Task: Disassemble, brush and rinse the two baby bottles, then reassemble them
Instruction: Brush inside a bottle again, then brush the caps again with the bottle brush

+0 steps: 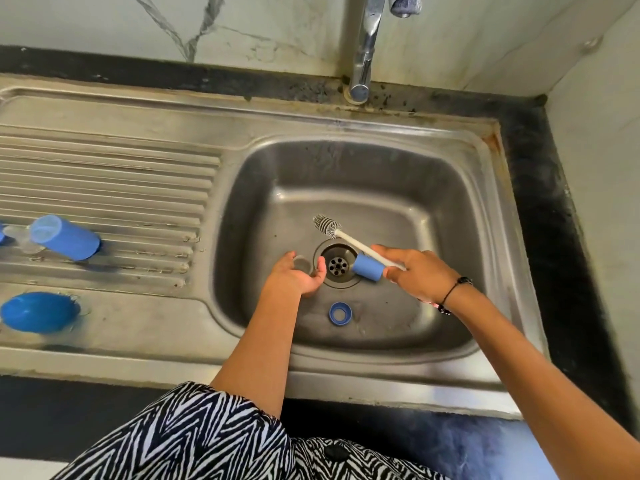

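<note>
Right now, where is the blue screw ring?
In the head view, the blue screw ring lies flat on the sink floor, just nearer than the drain, between both forearms.

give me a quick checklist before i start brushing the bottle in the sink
1. Brush in right hand: ok.
2. Small blue bottle in the same hand: ok, though one hand holds both.
3. Left hand free: not ok, it holds a clear part.
4. Blue ring away from the drain: ok.
5. Water running from the tap: not ok, no stream.
6. Other bottle on the drainboard: ok.
</note>
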Demonstrator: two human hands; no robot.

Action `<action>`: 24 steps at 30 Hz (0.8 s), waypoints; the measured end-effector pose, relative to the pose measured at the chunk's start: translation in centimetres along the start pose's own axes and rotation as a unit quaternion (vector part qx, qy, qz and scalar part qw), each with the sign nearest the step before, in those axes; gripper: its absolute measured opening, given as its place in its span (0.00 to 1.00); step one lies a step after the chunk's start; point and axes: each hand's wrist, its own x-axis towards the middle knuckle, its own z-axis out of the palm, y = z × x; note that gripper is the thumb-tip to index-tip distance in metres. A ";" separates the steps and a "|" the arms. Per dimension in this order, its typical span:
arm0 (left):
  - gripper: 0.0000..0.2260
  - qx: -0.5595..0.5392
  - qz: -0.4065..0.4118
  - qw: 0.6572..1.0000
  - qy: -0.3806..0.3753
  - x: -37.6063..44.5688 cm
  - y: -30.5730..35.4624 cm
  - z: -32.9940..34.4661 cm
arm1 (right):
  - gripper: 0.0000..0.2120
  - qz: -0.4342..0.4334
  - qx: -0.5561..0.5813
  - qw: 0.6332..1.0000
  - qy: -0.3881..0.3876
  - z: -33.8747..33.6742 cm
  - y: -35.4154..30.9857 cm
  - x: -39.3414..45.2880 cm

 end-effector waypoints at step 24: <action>0.16 0.858 0.300 0.418 0.011 0.0 -7.4 -1.8 | 0.23 0.053 -0.060 0.997 0.006 1.1 0.6 -2.6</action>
